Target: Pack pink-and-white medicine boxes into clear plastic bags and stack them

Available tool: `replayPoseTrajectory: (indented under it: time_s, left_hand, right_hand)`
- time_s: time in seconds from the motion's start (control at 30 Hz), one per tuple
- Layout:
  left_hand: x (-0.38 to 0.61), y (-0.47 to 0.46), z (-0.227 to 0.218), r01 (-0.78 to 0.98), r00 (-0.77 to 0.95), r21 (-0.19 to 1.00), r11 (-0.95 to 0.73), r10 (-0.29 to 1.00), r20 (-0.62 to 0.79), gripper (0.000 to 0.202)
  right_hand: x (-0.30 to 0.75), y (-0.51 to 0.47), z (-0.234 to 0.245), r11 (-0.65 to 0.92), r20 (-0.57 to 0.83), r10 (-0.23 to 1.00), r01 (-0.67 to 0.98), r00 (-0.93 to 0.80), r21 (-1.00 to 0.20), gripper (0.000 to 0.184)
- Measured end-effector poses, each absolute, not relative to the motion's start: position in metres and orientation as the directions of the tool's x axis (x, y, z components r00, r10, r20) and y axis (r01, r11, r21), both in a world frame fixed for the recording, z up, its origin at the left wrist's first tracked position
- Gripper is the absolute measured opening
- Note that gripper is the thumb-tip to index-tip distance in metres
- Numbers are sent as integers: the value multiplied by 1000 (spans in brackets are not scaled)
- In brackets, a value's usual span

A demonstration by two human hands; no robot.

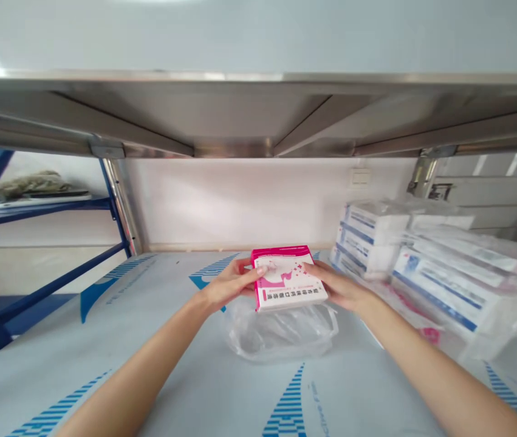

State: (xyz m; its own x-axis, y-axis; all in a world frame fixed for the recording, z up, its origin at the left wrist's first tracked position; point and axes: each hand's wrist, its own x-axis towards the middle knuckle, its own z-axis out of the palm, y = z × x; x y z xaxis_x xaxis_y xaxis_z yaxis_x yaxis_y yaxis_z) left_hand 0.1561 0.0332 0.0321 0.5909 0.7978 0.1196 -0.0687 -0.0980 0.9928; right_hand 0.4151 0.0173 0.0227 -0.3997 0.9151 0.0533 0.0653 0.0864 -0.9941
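- The left hand (228, 285) was at the left side of a pink and white box (289, 280), and its fingers were bent around the box edge.
- The right hand (338, 287) was at the right side of the same box, with its fingers laid over the right edge. So both hands gripped the box between them, from two sides.
- The box had Chinese print on its front, but the words were too small to read well. It was held a little tilted, over a clear plastic bag (280, 334).
- I cannot tell if the box touched this bag, which lay crumpled on the lower shelf (358, 388).
- This shelf had a grey film with blue stripes printed on it.
- Just right of the right hand stood a stack of white boxes (367, 237) with blue bands, and beside them lay bigger boxes in plastic wrap (445, 291).
- Above was a stainless steel shelf (240, 115). Behind was a white wall (240, 200) with a small switch plate (360, 177).
- On the left side, well apart from the hands, stood a blue metal rack (44, 206).
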Motion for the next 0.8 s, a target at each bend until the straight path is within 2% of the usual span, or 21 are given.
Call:
replayPoseTrajectory:
  time_s: [0.07, 0.13, 0.17, 0.23, 0.3, 0.37, 0.4, 0.47, 0.57, 0.63, 0.73, 0.8]
  left_hand:
    - [149, 29, 33, -49, 599, 971, -233, 771, 216, 66]
    - [139, 22, 36, 34, 606, 880, -474, 710, 359, 61]
    - [134, 18, 38, 103, 607, 782, -615, 661, 440, 58]
    - [127, 10, 41, 201, 639, 493, -846, 495, 589, 50]
    - [123, 5, 41, 222, 685, 208, -952, 305, 661, 45]
    - [123, 3, 39, 229, 698, 47, -972, 198, 688, 45]
    - [123, 3, 37, 242, 691, 27, -970, 192, 697, 44]
    - [123, 4, 36, 274, 657, 93, -957, 256, 709, 44]
    - [123, 4, 37, 303, 572, 345, -888, 460, 679, 55]
    - [123, 3, 38, 256, 526, 525, -812, 573, 629, 63]
    - [124, 2, 37, 126, 527, 755, -643, 689, 498, 59]
    - [127, 3, 33, 76, 545, 870, -486, 752, 372, 63]
  right_hand:
    - [412, 16, 22, 278, 223, 901, 101, -373, -955, 64]
    - [410, 9, 23, 524, 435, 831, 222, -347, -822, 60]
    - [411, 4, 23, 625, 526, 776, 310, -349, -716, 55]
    - [415, -5, 23, 744, 653, 661, 438, -371, -504, 37]
    - [421, -12, 19, 794, 722, 569, 493, -394, -356, 20]
    - [424, -16, 15, 808, 755, 522, 514, -398, -288, 14]
    - [424, -17, 13, 806, 762, 517, 523, -391, -278, 16]
    - [422, -19, 10, 792, 771, 529, 533, -355, -298, 21]
    - [413, -21, 10, 744, 765, 590, 543, -258, -390, 38]
    - [407, -24, 11, 708, 722, 657, 505, -217, -493, 49]
    - [400, -26, 13, 641, 607, 766, 334, -211, -691, 58]
    - [397, -24, 12, 544, 507, 835, 187, -214, -818, 69]
